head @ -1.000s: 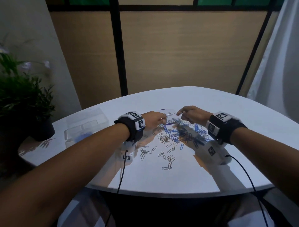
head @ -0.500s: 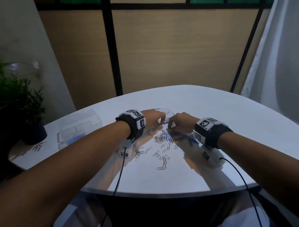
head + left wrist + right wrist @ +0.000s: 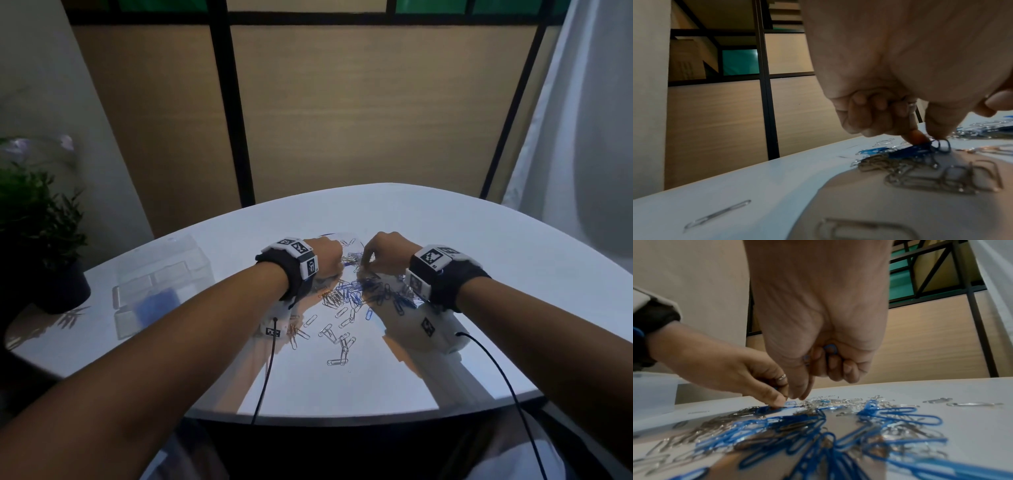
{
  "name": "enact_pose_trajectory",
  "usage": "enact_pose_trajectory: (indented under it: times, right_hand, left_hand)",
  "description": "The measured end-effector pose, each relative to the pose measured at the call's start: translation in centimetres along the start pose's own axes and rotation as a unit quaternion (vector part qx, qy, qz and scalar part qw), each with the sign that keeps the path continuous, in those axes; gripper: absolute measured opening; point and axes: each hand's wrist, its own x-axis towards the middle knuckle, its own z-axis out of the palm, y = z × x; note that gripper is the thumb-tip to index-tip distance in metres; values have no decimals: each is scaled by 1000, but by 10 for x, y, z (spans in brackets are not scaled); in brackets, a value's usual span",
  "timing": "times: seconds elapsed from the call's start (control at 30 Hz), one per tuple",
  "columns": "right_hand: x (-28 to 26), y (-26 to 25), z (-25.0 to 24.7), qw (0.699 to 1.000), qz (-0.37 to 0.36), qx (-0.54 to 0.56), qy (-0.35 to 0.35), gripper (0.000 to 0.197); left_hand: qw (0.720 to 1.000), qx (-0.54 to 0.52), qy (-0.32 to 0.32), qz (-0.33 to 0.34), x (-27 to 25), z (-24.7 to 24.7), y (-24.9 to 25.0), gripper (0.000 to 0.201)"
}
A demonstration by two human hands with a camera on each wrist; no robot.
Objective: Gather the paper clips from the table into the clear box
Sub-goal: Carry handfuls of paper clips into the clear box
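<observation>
A heap of blue and silver paper clips [image 3: 346, 298] lies mid-table, with loose silver ones trailing toward me. My left hand [image 3: 340, 262] reaches over the heap's far side; in the left wrist view its thumb and forefinger pinch blue clips [image 3: 920, 148] while the other fingers stay curled. My right hand [image 3: 365, 265] is close beside it; in the right wrist view it [image 3: 800, 396] dips thumb and forefinger into the heap, and a blue clip [image 3: 830, 349] shows inside its curled fingers. The clear box [image 3: 161, 284] sits at the table's left, holding something blue.
The white table [image 3: 462, 240] has a curved front edge near my body. A potted plant [image 3: 37, 240] stands at the far left corner beside the box. Thin black cables [image 3: 265, 373] hang from both wristbands over the front edge.
My right hand has moved left and closed up against the left hand over the far side of the heap. The left hand has stayed in place.
</observation>
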Motion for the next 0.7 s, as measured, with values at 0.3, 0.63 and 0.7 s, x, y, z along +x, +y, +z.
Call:
enact_pose_trajectory:
  times: [0.3, 0.63, 0.7]
  right_hand:
    - [-9, -14, 11, 998, -54, -26, -19, 26]
    - [-3, -11, -3, 990, -5, 137, -28, 9]
    - [-4, -7, -4, 981, -4, 191, -14, 6]
  left_hand:
    - [996, -85, 17, 14, -10, -13, -20, 34]
    - [982, -186, 22, -39, -22, -16, -53, 17]
    - [980, -195, 7, -21, -23, -13, -50, 24]
